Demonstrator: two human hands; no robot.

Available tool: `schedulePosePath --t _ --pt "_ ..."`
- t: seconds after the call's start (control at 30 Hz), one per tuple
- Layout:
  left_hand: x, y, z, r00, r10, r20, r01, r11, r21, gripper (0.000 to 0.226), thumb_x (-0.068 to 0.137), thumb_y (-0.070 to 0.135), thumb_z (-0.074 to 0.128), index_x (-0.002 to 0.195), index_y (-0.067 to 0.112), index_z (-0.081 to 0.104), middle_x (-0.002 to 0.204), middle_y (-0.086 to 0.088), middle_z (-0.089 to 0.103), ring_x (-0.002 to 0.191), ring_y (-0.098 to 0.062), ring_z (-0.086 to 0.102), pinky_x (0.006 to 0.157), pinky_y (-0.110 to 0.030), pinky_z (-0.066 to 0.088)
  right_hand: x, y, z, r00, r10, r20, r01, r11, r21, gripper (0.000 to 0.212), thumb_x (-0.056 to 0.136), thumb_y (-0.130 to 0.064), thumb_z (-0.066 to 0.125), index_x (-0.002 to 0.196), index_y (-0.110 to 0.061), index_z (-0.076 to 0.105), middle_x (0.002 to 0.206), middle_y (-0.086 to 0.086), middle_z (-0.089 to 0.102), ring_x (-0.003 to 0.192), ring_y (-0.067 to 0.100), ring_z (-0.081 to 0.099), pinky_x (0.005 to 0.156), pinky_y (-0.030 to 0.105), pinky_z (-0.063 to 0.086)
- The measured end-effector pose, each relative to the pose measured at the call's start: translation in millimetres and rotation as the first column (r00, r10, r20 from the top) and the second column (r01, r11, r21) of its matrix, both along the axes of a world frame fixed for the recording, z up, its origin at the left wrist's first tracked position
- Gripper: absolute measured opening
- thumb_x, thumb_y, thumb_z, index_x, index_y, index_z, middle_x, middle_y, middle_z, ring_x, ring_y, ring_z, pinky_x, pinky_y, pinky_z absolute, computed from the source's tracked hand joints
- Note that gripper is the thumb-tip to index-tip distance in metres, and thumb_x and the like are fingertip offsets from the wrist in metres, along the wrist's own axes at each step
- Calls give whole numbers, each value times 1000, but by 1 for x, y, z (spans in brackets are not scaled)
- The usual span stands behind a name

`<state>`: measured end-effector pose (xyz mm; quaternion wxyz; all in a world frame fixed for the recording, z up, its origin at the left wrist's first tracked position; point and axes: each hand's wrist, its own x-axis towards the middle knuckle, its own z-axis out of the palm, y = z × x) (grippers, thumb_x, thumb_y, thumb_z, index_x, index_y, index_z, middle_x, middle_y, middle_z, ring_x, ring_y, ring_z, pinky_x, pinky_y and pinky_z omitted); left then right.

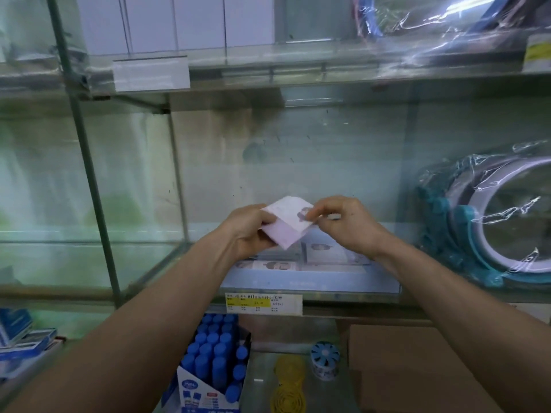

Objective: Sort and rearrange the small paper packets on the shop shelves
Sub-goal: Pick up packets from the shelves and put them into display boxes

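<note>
Mid-sort: I'm holding a small stack of packets (pixel 286 231) tilted in the air above the glass shelf (pixel 313 287). My left hand (pixel 253 231) is curled round its left edge, and my right hand (pixel 343 225) pinches the right corner of the top one between thumb and fingertips. Reads as the peel-off/check step, with the laid-out packets (pixel 328 254) flat on the shelf just below. Next move likely needs the top packet slid free without fanning the stack, then set square into those rows.
</note>
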<state>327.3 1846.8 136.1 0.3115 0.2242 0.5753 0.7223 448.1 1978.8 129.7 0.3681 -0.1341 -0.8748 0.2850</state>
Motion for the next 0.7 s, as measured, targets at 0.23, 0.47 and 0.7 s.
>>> schedulePosePath --t 0.23,0.47,0.7 --pt "-4 -7 -7 993 -59 -105 52 997 -61 41 91 -11 40 117 13 59 101 -12 66 85 -27 62 77 -41 51 12 0 8 994 110 14 -82 817 -571 29 89 -1 59 118 -3 59 112 16 62 84 21 62 64 26 59" --pt "-3 -6 -1 1000 7 5 -7 1000 24 20 94 -2 47 112 2 54 99 -16 66 82 -25 63 72 -38 51 14 0 11 996 93 -8 -80 807 -586 11 86 5 61 91 -5 62 95 13 66 76 19 63 60 22 58" --pt "5 -3 4 995 -81 63 81 997 11 12 91 2 56 104 2 56 94 -19 66 83 -29 66 73 -39 54 11 -6 17 984 122 -132 -180 647 -741 5 89 -4 63 85 -5 60 88 13 66 70 18 66 60 24 59"
